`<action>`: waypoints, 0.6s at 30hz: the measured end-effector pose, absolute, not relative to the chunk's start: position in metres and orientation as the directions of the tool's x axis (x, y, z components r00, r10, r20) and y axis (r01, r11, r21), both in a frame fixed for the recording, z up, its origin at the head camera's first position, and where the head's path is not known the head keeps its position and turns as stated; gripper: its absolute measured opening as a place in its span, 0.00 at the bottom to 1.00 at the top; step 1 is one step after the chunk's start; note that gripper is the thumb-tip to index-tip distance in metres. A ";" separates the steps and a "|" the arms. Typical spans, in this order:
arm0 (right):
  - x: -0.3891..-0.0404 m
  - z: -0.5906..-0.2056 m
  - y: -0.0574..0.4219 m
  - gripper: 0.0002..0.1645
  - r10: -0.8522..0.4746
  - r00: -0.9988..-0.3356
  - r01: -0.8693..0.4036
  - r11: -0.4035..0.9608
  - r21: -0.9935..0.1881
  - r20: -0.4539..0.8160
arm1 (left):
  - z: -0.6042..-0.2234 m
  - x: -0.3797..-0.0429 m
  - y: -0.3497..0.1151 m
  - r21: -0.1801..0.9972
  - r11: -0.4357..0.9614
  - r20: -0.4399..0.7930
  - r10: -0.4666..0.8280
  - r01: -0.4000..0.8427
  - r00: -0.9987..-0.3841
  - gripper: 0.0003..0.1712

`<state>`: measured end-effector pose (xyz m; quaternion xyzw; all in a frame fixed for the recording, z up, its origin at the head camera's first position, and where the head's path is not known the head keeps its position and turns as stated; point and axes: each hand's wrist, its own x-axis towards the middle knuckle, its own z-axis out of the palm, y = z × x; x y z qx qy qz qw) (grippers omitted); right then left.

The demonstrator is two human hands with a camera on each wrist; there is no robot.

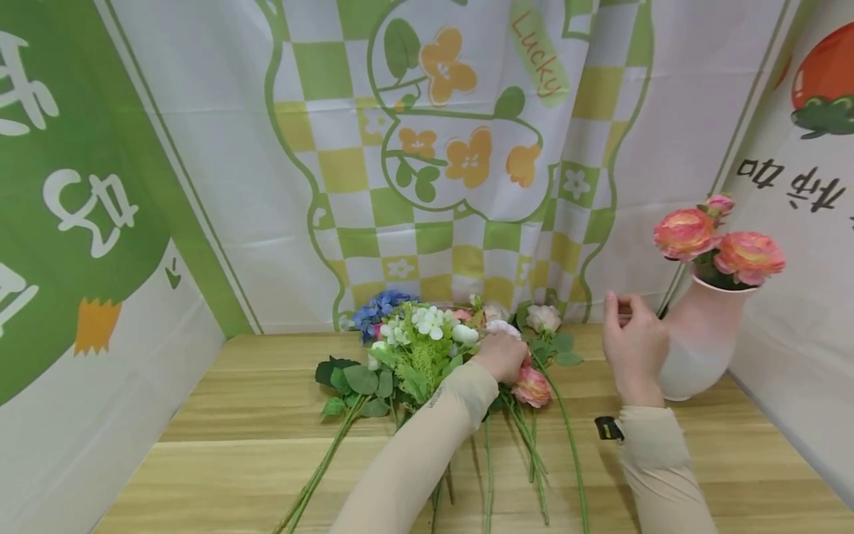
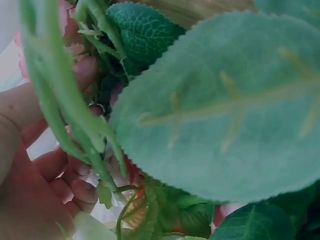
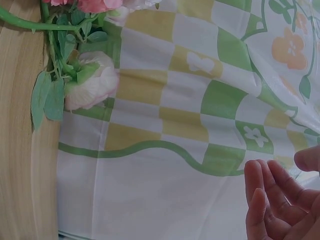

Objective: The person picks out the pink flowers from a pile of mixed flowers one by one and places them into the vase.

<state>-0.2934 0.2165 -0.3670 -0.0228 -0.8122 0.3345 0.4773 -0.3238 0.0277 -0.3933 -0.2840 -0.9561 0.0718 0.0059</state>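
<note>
My left hand (image 1: 502, 357) reaches in among a pile of artificial flowers on the table. In the left wrist view its thumb and bent fingers (image 2: 82, 192) are around green stems and a pink bloom, and a large leaf (image 2: 220, 107) hides part of the scene; whether they pinch a stem is not clear. Just beside that hand lies a pink-orange flower (image 1: 532, 387). My right hand (image 1: 634, 345) is raised left of the vase (image 1: 700, 341), fingers loosely bent, thumb apart, holding nothing. Pink-orange blooms (image 1: 749, 257) stand in the pink-and-white vase.
Blue hydrangea (image 1: 382, 311), white blossoms (image 1: 430, 322) and a pale pink rose (image 1: 543, 319) lie at the back of the wooden table (image 1: 220, 415). Long stems (image 1: 323, 460) point toward the front edge. A patterned curtain (image 1: 460, 237) hangs behind, with printed cloth on both sides.
</note>
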 end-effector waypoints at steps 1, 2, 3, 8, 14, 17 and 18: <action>-0.293 -0.367 0.217 0.23 0.358 -0.544 -0.280 0.775 -0.566 0.759 | -0.394 -0.324 0.028 -0.148 0.835 -0.037 0.531 0.530 -0.847 0.07; -0.293 -0.367 0.217 0.23 0.360 -0.545 -0.278 0.775 -0.568 0.757 | -0.394 -0.325 0.029 -0.155 0.840 -0.045 0.519 0.520 -0.853 0.06; -0.293 -0.367 0.217 0.23 0.359 -0.545 -0.279 0.774 -0.568 0.758 | -0.394 -0.326 0.029 -0.160 0.845 -0.051 0.509 0.510 -0.859 0.05; -0.294 -0.367 0.217 0.23 0.360 -0.548 -0.279 0.773 -0.570 0.755 | -0.396 -0.326 0.028 -0.149 0.869 -0.106 0.461 0.472 -0.881 0.13; -0.294 -0.367 0.217 0.23 0.358 -0.544 -0.283 0.773 -0.568 0.759 | -0.397 -0.322 0.031 -0.166 0.880 -0.174 0.419 0.446 -0.891 0.35; -0.294 -0.368 0.217 0.23 0.356 -0.543 -0.285 0.774 -0.566 0.760 | -0.400 -0.319 0.036 -0.170 0.889 -0.154 0.402 0.425 -0.903 0.32; -0.294 -0.368 0.217 0.23 0.355 -0.544 -0.285 0.773 -0.566 0.760 | -0.401 -0.319 0.038 -0.163 0.895 -0.141 0.396 0.416 -0.907 0.31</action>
